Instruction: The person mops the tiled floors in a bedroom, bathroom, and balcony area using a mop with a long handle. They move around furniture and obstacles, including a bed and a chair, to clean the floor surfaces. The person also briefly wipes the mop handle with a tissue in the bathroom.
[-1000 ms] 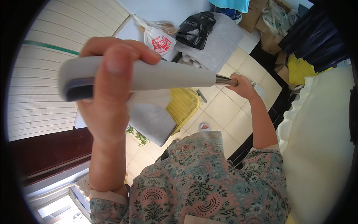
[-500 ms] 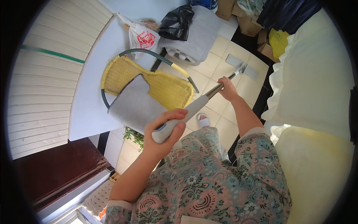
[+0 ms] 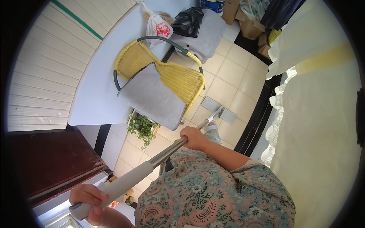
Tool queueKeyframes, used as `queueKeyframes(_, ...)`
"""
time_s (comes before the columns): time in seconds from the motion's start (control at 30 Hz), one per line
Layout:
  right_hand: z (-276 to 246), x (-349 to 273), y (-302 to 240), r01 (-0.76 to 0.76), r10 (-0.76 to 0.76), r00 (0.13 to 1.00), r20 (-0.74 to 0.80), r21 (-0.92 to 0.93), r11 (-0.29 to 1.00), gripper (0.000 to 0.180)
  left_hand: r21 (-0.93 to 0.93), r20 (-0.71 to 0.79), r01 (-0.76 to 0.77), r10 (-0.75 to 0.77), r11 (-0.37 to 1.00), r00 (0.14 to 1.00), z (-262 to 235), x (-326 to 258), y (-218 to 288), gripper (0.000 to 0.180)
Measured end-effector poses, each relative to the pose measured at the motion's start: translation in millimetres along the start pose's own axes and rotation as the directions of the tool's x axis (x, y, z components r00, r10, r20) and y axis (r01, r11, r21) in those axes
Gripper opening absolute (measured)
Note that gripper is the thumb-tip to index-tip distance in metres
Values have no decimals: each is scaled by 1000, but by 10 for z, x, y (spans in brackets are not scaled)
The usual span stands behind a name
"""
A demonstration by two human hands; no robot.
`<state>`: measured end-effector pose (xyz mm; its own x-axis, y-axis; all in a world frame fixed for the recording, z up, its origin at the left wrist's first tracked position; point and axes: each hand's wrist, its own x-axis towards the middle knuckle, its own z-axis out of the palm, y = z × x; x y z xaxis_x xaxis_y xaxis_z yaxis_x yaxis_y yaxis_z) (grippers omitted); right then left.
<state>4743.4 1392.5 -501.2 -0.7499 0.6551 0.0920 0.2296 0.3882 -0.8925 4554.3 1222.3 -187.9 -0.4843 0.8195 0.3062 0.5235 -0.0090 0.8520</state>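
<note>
A flat mop [image 3: 165, 155] with a metal pole runs slantwise from lower left up toward the middle of the view. My left hand [image 3: 90, 199] is wrapped round the thick grey-white grip at its upper end. Farther down, my right hand [image 3: 194, 138] is closed round the metal pole. The flat grey mop head [image 3: 228, 115] lies on the tiled floor [image 3: 219, 91], just beyond my foot in a white slipper [image 3: 211, 125].
Left of the mop stands a yellow woven chair [image 3: 182, 83] with a grey cushion [image 3: 152, 97]. A potted plant [image 3: 141, 128] sits below it. Bags and a grey-covered item [image 3: 211, 32] are at the back. Pale curtains [image 3: 315, 114] hang along the right, cardboard boxes [image 3: 249, 28] far right.
Both hands have drawn the mop back toward me and to the left. The mop head has slid nearer across the tiles, from the far right to close by my foot.
</note>
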Motion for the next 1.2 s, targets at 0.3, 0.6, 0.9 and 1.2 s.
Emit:
queueKeyframes(0.3, -723, 577, 104, 50, -53, 995, 89, 39, 998, 17, 26, -301, 48, -38, 998, 953, 488, -100, -19, 47)
queueKeyframes(0.6, -1780, 1596, 1989, 29, -19, 998, 53, -193, 981, 12, 89, 219, -20, 0, 996, 976, 2339, 896, -460, 21)
queueKeyframes(0.9, -2799, 2039, 2689, -104, 54, 965, -257, -185, 977, 18, -174, 415, -93, 159, 980, 896, 3436, 1985, -712, 24)
queueKeyframes(1.2, -3299, 1384, 3211, -69, 231, 789, -569, 291, 954, 17, -253, 553, -322, 410, 912, 725, 4823, 1927, -530, 27)
